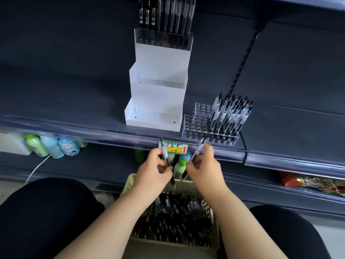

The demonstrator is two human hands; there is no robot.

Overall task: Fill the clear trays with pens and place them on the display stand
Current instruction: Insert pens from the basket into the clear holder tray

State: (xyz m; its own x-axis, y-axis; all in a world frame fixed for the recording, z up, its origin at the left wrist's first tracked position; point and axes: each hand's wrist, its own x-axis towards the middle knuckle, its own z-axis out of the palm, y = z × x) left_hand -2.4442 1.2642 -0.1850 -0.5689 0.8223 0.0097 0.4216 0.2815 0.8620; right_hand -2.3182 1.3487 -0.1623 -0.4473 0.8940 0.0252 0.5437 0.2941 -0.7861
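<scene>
While both hands hover at lower centre of the frame, each grips a single pen. The left hand (153, 171) curls its fingers round a near-upright pen (165, 156); the right hand (204, 169) pinches a second pen (197, 151) that leans to the right. Beneath them sits a basket (128, 183) of loose pens. Right of centre, a clear tray (195, 125) stands about half filled, just beside the white display stand (156, 90). The pens look light, stiff and smooth, so a mid-barrel grip should guide the tip into a hole.
</scene>
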